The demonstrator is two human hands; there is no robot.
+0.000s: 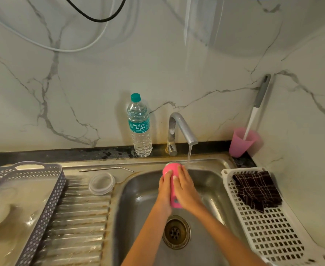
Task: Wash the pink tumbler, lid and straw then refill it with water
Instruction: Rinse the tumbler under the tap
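On the draining board lie the clear lid (101,183) and, just behind it, the metal straw (106,169). Over the sink (142,206), the left hand (166,186) and right hand (184,189) both wrap around the pink tumbler (172,167), under water running from the tap (181,127).

Hands: 2, left hand (165,186), right hand (185,187)
Pink tumbler (172,167): 1
Clear lid (101,183): 1
Metal straw (106,169): 1
Water bottle (139,127): 1
Tap (181,129): 1
Pink cup (242,143): 1
Brush (257,106): 1
Baskets: 2, grey basket (48,198), white basket (269,229)
Checked cloth (257,191): 1
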